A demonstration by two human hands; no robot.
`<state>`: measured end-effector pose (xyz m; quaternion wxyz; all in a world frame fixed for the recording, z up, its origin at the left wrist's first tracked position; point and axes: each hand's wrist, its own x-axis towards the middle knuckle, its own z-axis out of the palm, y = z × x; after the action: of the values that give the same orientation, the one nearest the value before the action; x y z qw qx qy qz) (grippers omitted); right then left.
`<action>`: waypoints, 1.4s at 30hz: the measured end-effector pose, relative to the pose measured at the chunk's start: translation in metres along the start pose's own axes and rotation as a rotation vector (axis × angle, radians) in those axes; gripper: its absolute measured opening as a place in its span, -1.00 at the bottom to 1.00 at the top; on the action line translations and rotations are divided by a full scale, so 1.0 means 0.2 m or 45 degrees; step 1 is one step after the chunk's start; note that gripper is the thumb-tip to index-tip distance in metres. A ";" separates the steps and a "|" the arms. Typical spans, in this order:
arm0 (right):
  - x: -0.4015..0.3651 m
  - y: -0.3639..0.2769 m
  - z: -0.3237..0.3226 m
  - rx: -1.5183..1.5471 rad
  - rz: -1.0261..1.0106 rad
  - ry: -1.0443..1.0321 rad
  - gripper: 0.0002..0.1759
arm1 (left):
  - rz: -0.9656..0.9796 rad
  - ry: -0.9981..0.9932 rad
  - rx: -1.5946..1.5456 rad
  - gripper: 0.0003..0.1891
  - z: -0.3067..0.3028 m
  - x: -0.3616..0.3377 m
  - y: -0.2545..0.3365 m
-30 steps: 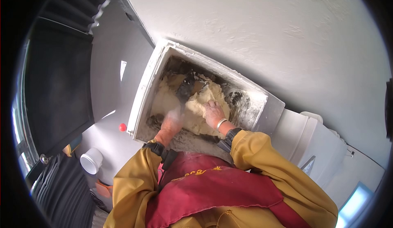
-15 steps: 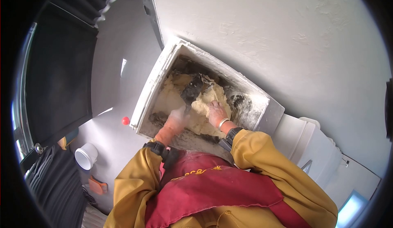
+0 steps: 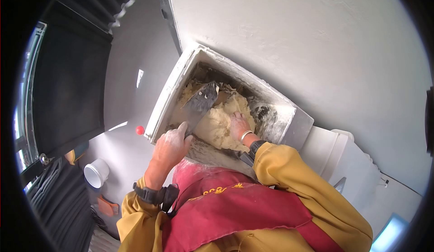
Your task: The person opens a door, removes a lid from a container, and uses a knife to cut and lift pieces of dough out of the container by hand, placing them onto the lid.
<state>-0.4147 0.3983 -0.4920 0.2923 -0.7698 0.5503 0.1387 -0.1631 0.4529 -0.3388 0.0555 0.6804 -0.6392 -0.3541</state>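
Observation:
My left hand (image 3: 173, 144) is closed around the handle of a scraper, over the near left edge of a flour-dusted, box-shaped trough (image 3: 166, 99). The scraper's broad dark blade (image 3: 202, 99) reaches into the trough and is smeared with pale bits. A large lump of pale yellow dough (image 3: 216, 124) lies inside, with more dough stuck behind the blade. On the right side of the lump rests my right hand (image 3: 238, 125), its fingers curled and pressed into the dough. Part of the trough's floor is hidden under the dough.
A red ball-shaped knob (image 3: 140, 130) sits beside the trough's left corner. On the floor at left are a white bucket (image 3: 96, 173) and an orange object (image 3: 107, 205). A pale wall (image 3: 307, 48) rises behind; white containers (image 3: 332, 154) stand to the right.
My left hand has drawn back toward me and to the left with the scraper, whose blade now tilts further left. My right hand stays on the dough.

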 end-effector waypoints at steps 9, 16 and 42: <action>0.00 0.01 0.00 0.061 0.023 0.005 -0.52 | 0.218 -0.195 0.500 -0.60 0.16 0.04 -0.04; 0.00 0.00 0.02 0.044 0.013 0.030 -0.53 | 0.124 -0.178 0.281 -0.56 0.00 -0.06 0.00; 0.09 0.11 0.10 1.173 0.432 0.806 -0.58 | 0.217 -0.240 -0.171 -0.47 0.03 0.08 -0.06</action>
<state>-0.4266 0.3923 -0.5232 0.3921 -0.4684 0.7299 -0.3068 -0.1572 0.4438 -0.3569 0.0706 0.5822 -0.6719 -0.4524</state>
